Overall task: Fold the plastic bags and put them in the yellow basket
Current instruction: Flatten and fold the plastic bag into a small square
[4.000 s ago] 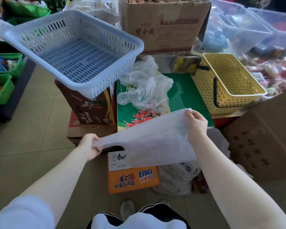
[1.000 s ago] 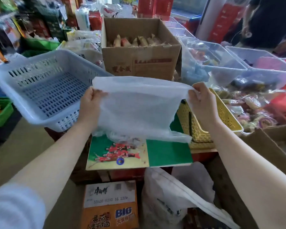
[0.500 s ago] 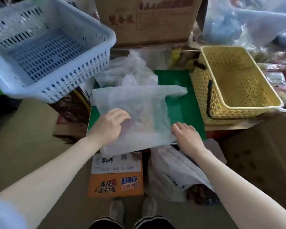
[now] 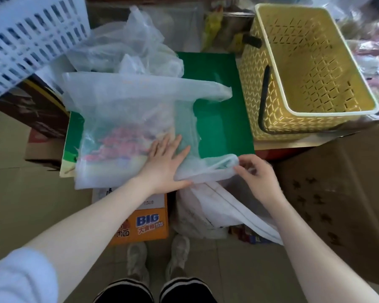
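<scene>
A translucent white plastic bag (image 4: 123, 110) lies spread flat on a green carton top (image 4: 219, 119), its two handles pointing right. My left hand (image 4: 164, 162) presses flat on the bag's near right part, fingers straight. My right hand (image 4: 256, 178) pinches the near handle at the carton's front edge. A heap of crumpled plastic bags (image 4: 131, 47) sits behind the flat one. The yellow basket (image 4: 315, 110) stands to the right of the carton, with nothing visible inside it and its black handle folded down.
A white-blue slotted basket (image 4: 26, 40) overhangs at upper left. An orange noodle carton (image 4: 144, 224) and a filled white bag (image 4: 214, 213) stand on the floor below the carton. A brown cardboard box (image 4: 337, 204) fills the right side. My shoes (image 4: 158, 261) are beneath.
The bag, held up in the air a second ago, now lies on the green carton. My left hand slid right across it, and my right hand took hold of the near handle.
</scene>
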Tool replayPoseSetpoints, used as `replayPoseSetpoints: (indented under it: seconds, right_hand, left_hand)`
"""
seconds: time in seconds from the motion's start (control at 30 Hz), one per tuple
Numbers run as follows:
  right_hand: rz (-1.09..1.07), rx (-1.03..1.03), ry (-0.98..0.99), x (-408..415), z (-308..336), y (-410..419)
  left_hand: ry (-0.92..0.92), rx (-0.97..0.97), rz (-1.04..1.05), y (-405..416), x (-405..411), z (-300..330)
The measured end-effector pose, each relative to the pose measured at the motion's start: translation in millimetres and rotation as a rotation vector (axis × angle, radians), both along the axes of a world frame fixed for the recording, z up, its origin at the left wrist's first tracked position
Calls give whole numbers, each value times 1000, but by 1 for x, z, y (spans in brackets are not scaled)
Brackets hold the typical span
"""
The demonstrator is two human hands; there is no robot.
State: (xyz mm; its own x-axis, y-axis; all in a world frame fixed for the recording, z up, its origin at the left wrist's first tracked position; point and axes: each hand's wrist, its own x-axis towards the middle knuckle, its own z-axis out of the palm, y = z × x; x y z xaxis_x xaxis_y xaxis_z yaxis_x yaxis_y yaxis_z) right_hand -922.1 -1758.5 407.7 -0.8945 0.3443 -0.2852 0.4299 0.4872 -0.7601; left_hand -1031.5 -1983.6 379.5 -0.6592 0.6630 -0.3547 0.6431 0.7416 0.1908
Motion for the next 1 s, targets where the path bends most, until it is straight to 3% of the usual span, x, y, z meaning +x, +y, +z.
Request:
replayPoseSetpoints:
  seconds: [0.07, 0.17, 0.23, 0.3, 0.43, 0.53, 0.63, 0.77, 0.83, 0.93, 1.0]
  right_hand:
    - [-63, -180, 20, -3, 1, -5]
    - [-78, -331, 68, -9, 5, -14]
    - [-109, -352, 94, -12, 6, -18]
    - [-139, -233, 110, -11, 4, -19]
    - [-289, 319, 113, 1, 3, -18]
    - [-475, 223, 47, 6, -4, -20]
    - [-423, 44, 51, 12, -11, -22]
    - [-352, 5, 117, 26, -12, -12]
    - [-440, 12, 102, 32, -13, -2]
    - [-446, 255, 131, 32, -10, -6]
    - [-224, 485, 329, 23, -5, -28]
  left_hand:
    - [-14, 61, 12, 0, 1, 0]
    - [43, 438, -64, 7, 9, 10]
    - [145, 625, -110, 17, 15, 12]
    - [196, 690, -98, 29, 19, 15]
    - [279, 716, -65, 37, 22, 12]
    - [181, 676, -121, 34, 24, 4]
    - [105, 437, -116, 31, 24, -4]
    - [-147, 553, 41, 26, 13, -4]
    - [-127, 499, 66, 25, 7, -6]
    - [-52, 458, -46, 19, 3, -12]
    - [-122, 581, -62, 14, 2, -10]
